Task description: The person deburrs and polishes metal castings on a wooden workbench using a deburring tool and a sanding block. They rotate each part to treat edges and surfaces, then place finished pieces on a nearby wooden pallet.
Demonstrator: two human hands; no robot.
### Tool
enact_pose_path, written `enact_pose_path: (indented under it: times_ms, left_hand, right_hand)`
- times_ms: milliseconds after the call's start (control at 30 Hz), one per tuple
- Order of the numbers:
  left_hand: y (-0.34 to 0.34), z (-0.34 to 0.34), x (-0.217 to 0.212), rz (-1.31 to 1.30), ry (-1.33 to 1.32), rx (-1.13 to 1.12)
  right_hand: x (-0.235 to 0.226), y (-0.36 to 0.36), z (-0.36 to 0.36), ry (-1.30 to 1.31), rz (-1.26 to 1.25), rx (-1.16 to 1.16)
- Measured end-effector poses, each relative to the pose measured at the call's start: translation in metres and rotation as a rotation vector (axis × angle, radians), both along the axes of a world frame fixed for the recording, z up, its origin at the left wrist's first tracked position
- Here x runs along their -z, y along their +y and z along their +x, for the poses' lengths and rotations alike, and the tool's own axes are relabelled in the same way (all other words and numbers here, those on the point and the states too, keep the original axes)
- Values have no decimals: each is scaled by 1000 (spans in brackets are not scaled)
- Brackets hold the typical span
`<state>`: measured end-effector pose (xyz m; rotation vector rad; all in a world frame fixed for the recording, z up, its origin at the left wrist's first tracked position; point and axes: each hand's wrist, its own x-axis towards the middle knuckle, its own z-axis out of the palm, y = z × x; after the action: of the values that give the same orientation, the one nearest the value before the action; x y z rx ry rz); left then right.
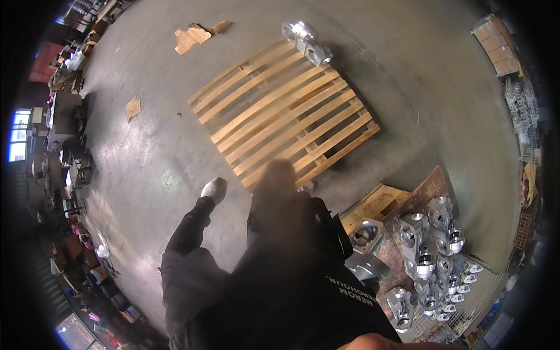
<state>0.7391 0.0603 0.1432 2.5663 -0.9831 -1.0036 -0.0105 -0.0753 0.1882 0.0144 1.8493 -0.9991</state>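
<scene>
My left hand (214, 189), in a white work glove, hangs out over the grey floor at the near left corner of a wooden pallet (274, 122). Its fingers look curled together into a rounded shape, and nothing shows in them. A small pale patch by the pallet's near edge seems to be my right hand (307, 186); my dark-clothed body and sleeve hide most of it, and its fingers cannot be made out. On the pallet's far corner lies a shiny machined metal part (307, 44) with round bores, apart from both hands.
At the near right, several similar metal castings (417, 245) stand on a brown board (396, 233) and a wire-mesh surface (481, 297). Torn cardboard (192, 38) lies on the floor at the far left. Cluttered benches (64, 116) line the left side; stacked boxes (496, 45) stand far right.
</scene>
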Motion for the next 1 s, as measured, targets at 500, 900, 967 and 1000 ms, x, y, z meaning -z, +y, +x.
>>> enact_pose_path:
  times_ms: [500, 900, 967, 1000]
  left_hand:
    - [-277, 33, -32, -81, 217, 27]
    - [-603, 47, 191, 221, 612, 14]
    - [-623, 111, 214, 109, 553, -21]
    - [-639, 147, 225, 39, 517, -29]
  right_hand:
    - [100, -186, 302, -257, 6, -102]
    - [231, -420, 662, -337, -20, -142]
    - [261, -459, 719, -356, -31, -128]
    - [278, -477, 749, -365, -38, -121]
